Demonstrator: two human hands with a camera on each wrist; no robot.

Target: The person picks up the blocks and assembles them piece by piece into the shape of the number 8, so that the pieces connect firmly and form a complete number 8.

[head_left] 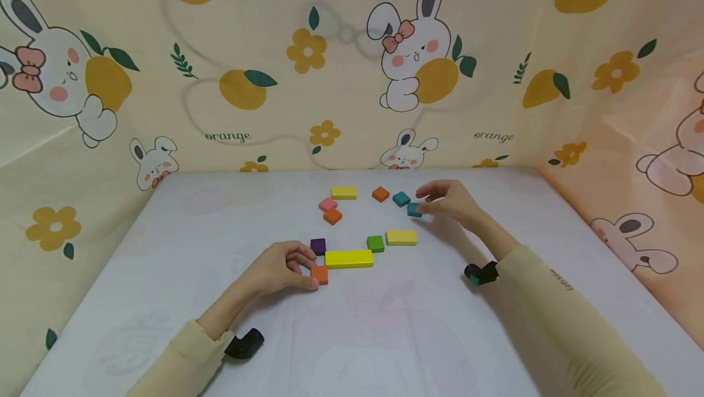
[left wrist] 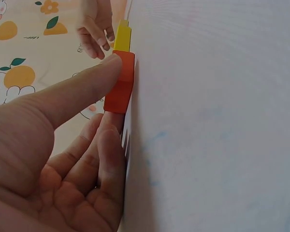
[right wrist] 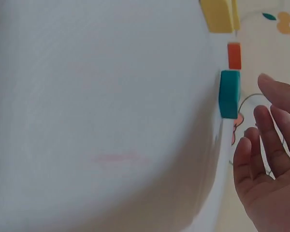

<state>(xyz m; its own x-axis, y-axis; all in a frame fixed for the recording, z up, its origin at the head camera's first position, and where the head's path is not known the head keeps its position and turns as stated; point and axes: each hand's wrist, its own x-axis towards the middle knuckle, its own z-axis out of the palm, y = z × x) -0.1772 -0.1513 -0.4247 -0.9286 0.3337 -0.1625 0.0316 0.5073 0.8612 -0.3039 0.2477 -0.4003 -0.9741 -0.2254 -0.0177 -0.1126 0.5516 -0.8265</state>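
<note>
My left hand (head_left: pixel 280 267) pinches an orange block (head_left: pixel 319 275) between thumb and fingers, on the white table at the near left of the blocks. In the left wrist view the thumb lies along that orange block (left wrist: pixel 120 82), with fingers on its other side. A dark purple block (head_left: pixel 318 247) stands just beyond it, and a long yellow block (head_left: pixel 349 259) lies to its right. At the back right, my right hand (head_left: pixel 448 201) hovers by a teal block (head_left: pixel 414 210). The right wrist view shows loosely bent fingers apart from the teal block (right wrist: pixel 229 94), holding nothing.
A green block (head_left: pixel 376 244) and a yellow block (head_left: pixel 401 237) sit right of the long yellow one. Farther back lie another yellow block (head_left: pixel 343 193), a pink block (head_left: pixel 327 204), two orange blocks (head_left: pixel 332 217) and a second teal block (head_left: pixel 401 199). A printed cloth (head_left: pixel 346 91) hangs behind.
</note>
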